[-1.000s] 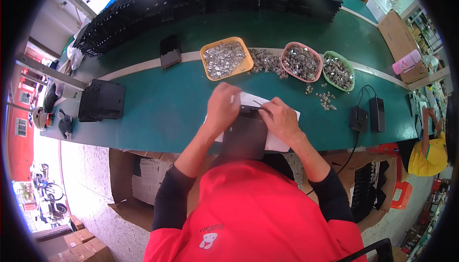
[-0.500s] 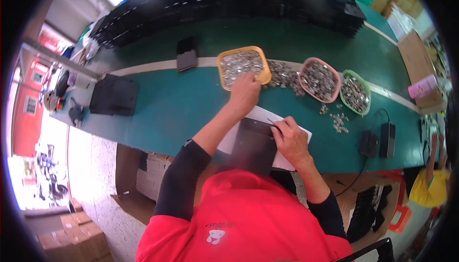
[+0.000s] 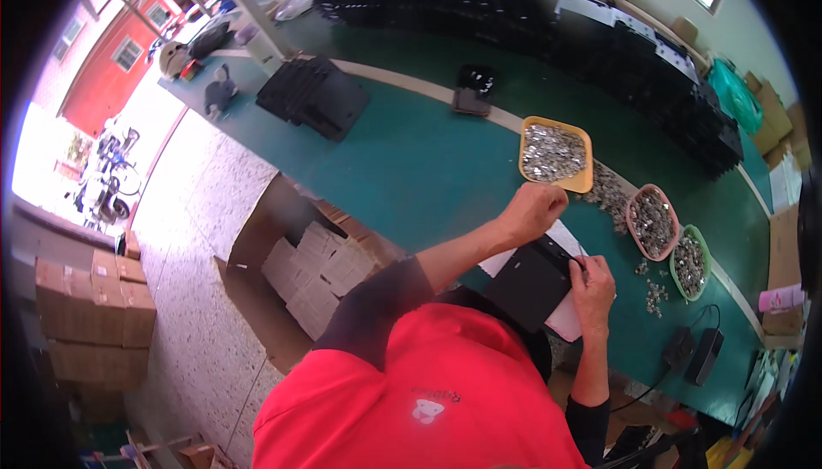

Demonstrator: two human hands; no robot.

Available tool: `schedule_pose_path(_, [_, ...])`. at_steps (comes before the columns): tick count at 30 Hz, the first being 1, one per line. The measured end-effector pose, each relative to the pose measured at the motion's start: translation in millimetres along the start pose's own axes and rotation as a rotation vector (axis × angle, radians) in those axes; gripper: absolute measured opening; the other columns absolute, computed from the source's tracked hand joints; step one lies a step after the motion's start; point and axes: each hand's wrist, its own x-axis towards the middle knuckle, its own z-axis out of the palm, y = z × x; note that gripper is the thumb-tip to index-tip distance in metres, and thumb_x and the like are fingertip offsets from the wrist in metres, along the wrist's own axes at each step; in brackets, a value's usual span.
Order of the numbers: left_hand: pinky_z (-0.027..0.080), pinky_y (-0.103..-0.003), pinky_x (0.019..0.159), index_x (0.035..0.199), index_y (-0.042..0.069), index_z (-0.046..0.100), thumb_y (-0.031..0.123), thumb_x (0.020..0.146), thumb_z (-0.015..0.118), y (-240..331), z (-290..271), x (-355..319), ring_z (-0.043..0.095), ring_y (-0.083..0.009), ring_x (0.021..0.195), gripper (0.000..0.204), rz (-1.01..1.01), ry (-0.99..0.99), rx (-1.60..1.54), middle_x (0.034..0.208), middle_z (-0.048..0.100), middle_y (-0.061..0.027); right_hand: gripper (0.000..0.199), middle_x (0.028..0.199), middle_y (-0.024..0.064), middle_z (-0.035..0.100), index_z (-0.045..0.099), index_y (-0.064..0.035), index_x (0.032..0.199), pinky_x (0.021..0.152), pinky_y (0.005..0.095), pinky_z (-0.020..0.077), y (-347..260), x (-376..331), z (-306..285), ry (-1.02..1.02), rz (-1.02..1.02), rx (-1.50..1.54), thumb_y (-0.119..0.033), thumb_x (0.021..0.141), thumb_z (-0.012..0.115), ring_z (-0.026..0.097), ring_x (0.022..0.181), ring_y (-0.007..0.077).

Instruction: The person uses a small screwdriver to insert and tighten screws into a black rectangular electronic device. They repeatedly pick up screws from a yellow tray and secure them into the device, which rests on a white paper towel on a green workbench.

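Note:
A flat black panel [image 3: 527, 285] lies tilted on a white sheet [image 3: 562, 319] at the near edge of the table. Just in front of the yellow tray [image 3: 589, 180] of small shiny metal pieces, my left hand [image 3: 538, 209] is closed, and its fingers hide whatever is in them. At the panel's right corner my right hand [image 3: 592, 285] pinches a thin, stick-like thing, of which only a little shows. Loose metal pieces [image 3: 606, 199] are heaped beside the tray.
To the right stand a pink basket [image 3: 672, 245] and a green basket [image 3: 704, 279] of metal pieces. Black adapters [image 3: 704, 356] with a cable lie beyond. Stacked black panels [image 3: 445, 11] line the back; more black panels [image 3: 317, 97] stand left. An open carton [image 3: 257, 298] is below the table.
My left hand has drawn back from the yellow tray toward the black panel. My right hand stays by the panel's corner. The whole view has swung to the left.

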Motion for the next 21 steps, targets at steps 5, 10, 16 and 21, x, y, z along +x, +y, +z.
schedule_pose_path(5, [0.054,-0.031,0.069,0.095,0.000,0.072,0.009,0.081,0.067,23,-31,-30,0.070,-0.0200,0.075,0.017,-0.309,-0.032,-0.141,0.084,0.071,-0.0149,0.015,0.084,0.0130,0.061,0.068,-0.0020,0.089,0.068,0.0391,0.0475,-4,1,0,-0.016,0.020,-0.001,-0.016,0.087,0.065,0.062,0.076,0.0324])
schedule_pose_path(10, [0.053,-0.030,0.065,0.091,0.000,0.072,0.004,0.079,0.067,18,-46,-48,0.068,-0.0198,0.069,0.014,-0.284,0.013,-0.126,0.082,0.071,-0.0133,0.018,0.084,0.0140,0.061,0.069,-0.0024,0.087,0.069,0.0399,0.0475,1,2,1,-0.011,0.043,0.038,-0.021,0.086,0.065,0.061,0.078,0.0333])
schedule_pose_path(16, [0.052,-0.025,0.066,0.099,-0.004,0.069,0.006,0.084,0.066,32,-44,-58,0.064,-0.0097,0.071,0.018,-0.527,-0.054,-0.339,0.076,0.069,-0.0060,0.018,0.085,0.0096,0.064,0.071,-0.0062,0.085,0.068,0.0388,0.0492,6,1,1,-0.004,0.139,0.149,-0.023,0.083,0.067,0.064,0.076,0.0298])
schedule_pose_path(21, [0.051,-0.027,0.067,0.092,-0.003,0.069,0.011,0.084,0.066,38,-35,-59,0.064,-0.0113,0.070,0.017,-0.545,-0.166,-0.120,0.075,0.069,-0.0065,0.018,0.083,0.0089,0.064,0.070,-0.0051,0.087,0.065,0.0365,0.0488,7,-3,-4,-0.026,0.165,0.143,-0.022,0.082,0.068,0.064,0.072,0.0272])
